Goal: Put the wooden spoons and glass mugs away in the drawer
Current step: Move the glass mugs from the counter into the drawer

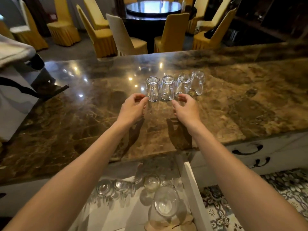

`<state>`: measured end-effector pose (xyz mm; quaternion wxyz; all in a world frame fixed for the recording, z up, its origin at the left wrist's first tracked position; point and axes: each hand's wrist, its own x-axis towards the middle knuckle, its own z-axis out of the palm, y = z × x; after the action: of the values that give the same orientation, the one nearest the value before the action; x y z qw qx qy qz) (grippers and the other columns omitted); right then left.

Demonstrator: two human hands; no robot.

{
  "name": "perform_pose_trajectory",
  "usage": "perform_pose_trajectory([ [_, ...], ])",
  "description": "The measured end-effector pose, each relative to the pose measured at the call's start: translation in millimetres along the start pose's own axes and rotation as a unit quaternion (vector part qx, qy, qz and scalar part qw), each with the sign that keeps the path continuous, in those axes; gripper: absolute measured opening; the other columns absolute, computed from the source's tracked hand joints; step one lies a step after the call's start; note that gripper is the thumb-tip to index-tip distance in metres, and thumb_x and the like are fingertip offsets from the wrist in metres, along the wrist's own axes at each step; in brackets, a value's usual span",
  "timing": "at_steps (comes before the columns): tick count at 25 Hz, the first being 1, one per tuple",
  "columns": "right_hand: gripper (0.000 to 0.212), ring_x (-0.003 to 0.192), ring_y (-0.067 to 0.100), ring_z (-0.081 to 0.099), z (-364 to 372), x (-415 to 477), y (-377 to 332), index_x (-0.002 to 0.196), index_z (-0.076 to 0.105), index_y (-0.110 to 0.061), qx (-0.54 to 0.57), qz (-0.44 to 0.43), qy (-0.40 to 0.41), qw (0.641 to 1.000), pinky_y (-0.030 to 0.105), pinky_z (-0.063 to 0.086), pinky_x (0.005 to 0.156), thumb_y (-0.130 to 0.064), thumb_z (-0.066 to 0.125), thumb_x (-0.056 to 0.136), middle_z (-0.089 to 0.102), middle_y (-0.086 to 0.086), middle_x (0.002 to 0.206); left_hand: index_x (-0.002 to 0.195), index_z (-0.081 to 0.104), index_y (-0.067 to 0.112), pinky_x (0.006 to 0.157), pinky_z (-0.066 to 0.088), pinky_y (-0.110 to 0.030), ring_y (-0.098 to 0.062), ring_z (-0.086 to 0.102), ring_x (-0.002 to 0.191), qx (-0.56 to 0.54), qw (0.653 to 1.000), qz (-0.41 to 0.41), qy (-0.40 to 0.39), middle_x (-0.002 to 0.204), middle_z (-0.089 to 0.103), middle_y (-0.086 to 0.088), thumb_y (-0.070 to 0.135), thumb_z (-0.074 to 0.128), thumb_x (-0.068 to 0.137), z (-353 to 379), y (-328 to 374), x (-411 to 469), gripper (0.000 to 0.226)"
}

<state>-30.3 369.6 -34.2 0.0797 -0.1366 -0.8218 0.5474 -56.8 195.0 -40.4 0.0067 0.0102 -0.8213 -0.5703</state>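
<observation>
Four glass mugs upside down in a row on the brown marble worktop [83, 124], well back from its near edge: leftmost mug [152, 88], second mug [168, 87], third mug [183, 83], fourth mug [198, 81]. First three close side by side, handles turned toward the camera. Fourth set slightly farther back, just beside the third and overlapping it in view.

Left hand [133, 108] stretched out over the worktop, just left of the leftmost mug. Grip half wide, fingers curved, thumb and forefinger apart, holding nothing. Forefinger tip right at the mug's lower left side, touching or just short of it, hard to tell.

Right hand [187, 109] stretched out likewise, in front of the third mug. Grip half wide too, fingers curved and loose, holding nothing. Fingertips near the handle of the second mug and the lower edge of the third, contact unclear.

Below the near edge of the worktop, a white drawer [191, 179] pulled open between the two forearms. Inside, on a pale lining, several clear glasses: a large glass [166, 204] nearest the camera, a smaller glass [151, 182] behind it, two more glasses [104, 187] to the left, blurred. Something tan under the large glass at the drawer's front, nature unclear.

To the right, closed drawer fronts [250, 157] in white with dark curved handles, patterned floor [275, 189] below. Beyond the worktop, yellow-covered chairs [173, 32] around a dark round table [153, 9].
</observation>
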Motion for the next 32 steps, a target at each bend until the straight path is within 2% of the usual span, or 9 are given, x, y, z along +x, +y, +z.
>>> perform_pose_trajectory([
  [6, 0.044, 0.118, 0.02, 0.052, 12.6, 22.0, -2.2, 0.131, 0.048, -0.01, -0.045, -0.011, 0.003, 0.999, 0.038, 0.042, 0.102, -0.021, 0.059, 0.09, 0.056, 0.005, 0.129, 0.123, 0.055, 0.016, 0.09, 0.053, -0.042, -0.013, 0.06, 0.103, -0.014, 0.999, 0.029, 0.008, 0.11, 0.062, 0.002, 0.029, 0.058, 0.091, 20.8, -9.1, 14.2, 0.035],
  [9, 0.039, 0.117, 0.021, 0.052, 18.1, 30.5, -0.3, 0.127, 0.051, -0.011, -0.071, -0.011, 0.006, 0.997, 0.039, 0.043, 0.101, -0.019, 0.059, 0.09, 0.058, 0.005, 0.126, 0.119, 0.059, 0.017, 0.087, 0.054, -0.041, -0.011, 0.062, 0.1, -0.021, 0.998, 0.052, 0.041, 0.106, 0.065, 0.001, 0.029, 0.062, 0.088, 27.8, -10.6, 19.0, 0.033],
  [12, 0.036, 0.114, 0.021, 0.055, 21.2, 41.1, -2.3, 0.125, 0.052, -0.013, -0.1, 0.002, 0.005, 0.995, 0.04, 0.045, 0.097, -0.022, 0.058, 0.091, 0.06, 0.003, 0.122, 0.119, 0.059, 0.014, 0.087, 0.054, -0.041, -0.013, 0.062, 0.1, -0.008, 0.998, 0.054, 0.037, 0.107, 0.066, -0.002, 0.028, 0.064, 0.087, 31.3, -10.8, 28.3, 0.035],
  [14, 0.03, 0.111, 0.022, 0.056, 22.7, 48.6, -5.0, 0.12, 0.056, -0.013, -0.116, 0.01, 0.0, 0.993, 0.04, 0.046, 0.095, -0.025, 0.056, 0.092, 0.063, 0.004, 0.118, 0.116, 0.061, 0.012, 0.087, 0.054, -0.036, -0.013, 0.063, 0.097, 0.008, 0.998, 0.054, 0.025, 0.105, 0.066, -0.003, 0.026, 0.064, 0.087, 32.4, -7.8, 34.8, 0.033],
  [15, 0.027, 0.109, 0.023, 0.057, 23.5, 51.6, -6.3, 0.116, 0.058, -0.012, -0.122, 0.011, -0.001, 0.993, 0.039, 0.046, 0.094, -0.026, 0.056, 0.092, 0.064, 0.004, 0.115, 0.115, 0.062, 0.013, 0.084, 0.054, -0.028, -0.012, 0.063, 0.094, 0.023, 0.998, 0.058, 0.021, 0.104, 0.067, -0.002, 0.026, 0.064, 0.087, 32.6, -6.5, 38.0, 0.031],
  [17, 0.023, 0.106, 0.023, 0.059, 24.8, 54.8, -6.8, 0.11, 0.062, -0.012, -0.137, 0.004, 0.003, 0.991, 0.039, 0.047, 0.093, -0.025, 0.058, 0.092, 0.066, 0.006, 0.111, 0.111, 0.063, 0.014, 0.074, 0.048, -0.01, -0.005, 0.061, 0.088, 0.053, 0.996, 0.07, 0.015, 0.099, 0.066, 0.002, 0.025, 0.064, 0.087, 31.8, -4.2, 42.0, 0.027],
  [19, 0.02, 0.104, 0.024, 0.06, 25.2, 55.0, -5.6, 0.106, 0.065, -0.012, -0.147, -0.004, 0.019, 0.989, 0.038, 0.047, 0.091, -0.023, 0.059, 0.091, 0.068, 0.007, 0.108, 0.107, 0.063, 0.014, 0.065, 0.044, -0.002, 0.003, 0.058, 0.08, 0.054, 0.996, 0.075, 0.007, 0.091, 0.064, 0.007, 0.023, 0.068, 0.084, 30.7, -2.4, 42.8, 0.025],
  [25, 0.012, 0.098, 0.025, 0.061, 31.3, 51.7, -11.4, 0.096, 0.067, -0.011, -0.172, 0.012, 0.047, 0.984, 0.037, 0.047, 0.085, -0.018, 0.057, 0.092, 0.068, 0.008, 0.101, 0.102, 0.058, 0.017, 0.064, 0.047, -0.008, -0.001, 0.058, 0.08, 0.05, 0.997, 0.062, -0.015, 0.087, 0.061, 0.009, 0.018, 0.07, 0.082, 31.9, 1.0, 41.6, 0.024],
  [32, 0.012, 0.094, 0.026, 0.063, 29.8, 38.9, -10.1, 0.088, 0.064, -0.015, -0.157, 0.013, 0.026, 0.987, 0.044, 0.049, 0.087, -0.018, 0.055, 0.094, 0.069, 0.007, 0.095, 0.103, 0.06, 0.014, 0.063, 0.044, 0.0, 0.002, 0.056, 0.075, 0.048, 0.996, 0.068, -0.008, 0.083, 0.059, 0.011, 0.013, 0.066, 0.084, 27.9, -2.4, 25.3, 0.02],
])
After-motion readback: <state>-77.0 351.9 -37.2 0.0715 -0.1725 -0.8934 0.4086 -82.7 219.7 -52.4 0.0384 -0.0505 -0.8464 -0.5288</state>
